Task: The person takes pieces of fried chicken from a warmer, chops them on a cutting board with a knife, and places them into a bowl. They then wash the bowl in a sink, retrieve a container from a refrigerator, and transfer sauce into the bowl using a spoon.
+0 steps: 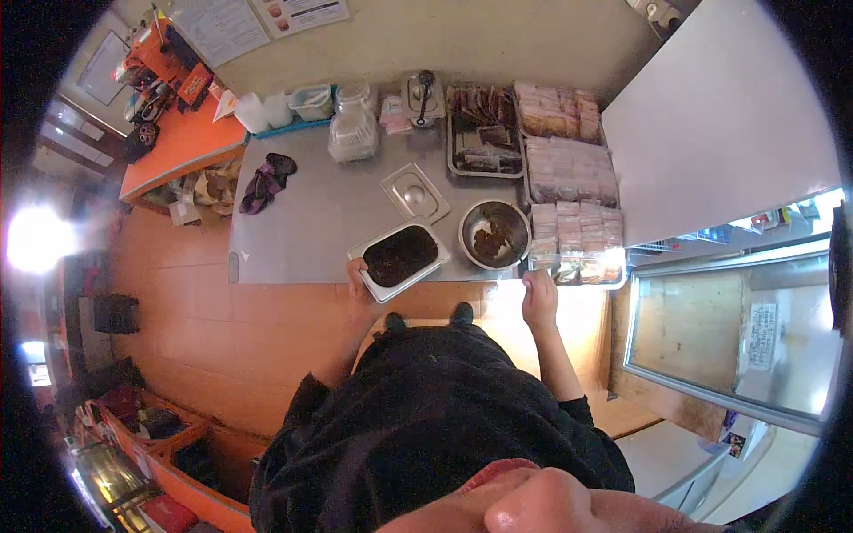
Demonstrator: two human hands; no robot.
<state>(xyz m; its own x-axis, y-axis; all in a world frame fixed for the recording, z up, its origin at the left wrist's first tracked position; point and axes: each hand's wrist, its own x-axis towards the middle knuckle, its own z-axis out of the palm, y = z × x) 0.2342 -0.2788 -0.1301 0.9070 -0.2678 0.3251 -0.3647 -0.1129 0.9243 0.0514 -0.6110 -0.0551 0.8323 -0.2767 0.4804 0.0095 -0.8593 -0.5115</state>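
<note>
My left hand (358, 278) grips the near left corner of a rectangular steel food pan (394, 291). A dark brown, crumbly-looking food (402, 256) fills much of the pan, which sits at a slant by the table's front edge. Right of it stands a round steel mixing bowl (468, 248) with brown residue (492, 238) inside. My right hand (541, 296) is raised with curled fingers between the bowl and a tray of packets (574, 230). Whether it pinches something small is too unclear to see. Behind the pan lies a steel lid with a round recess (414, 193).
On the steel table (306, 233) lies a dark purple cloth (268, 183). Clear plastic containers (353, 133), a small lidded steel pan with a black ladle (423, 100) and a tray of dark sachets (485, 133) line the back. A glass-doored fridge (706, 326) stands open at right.
</note>
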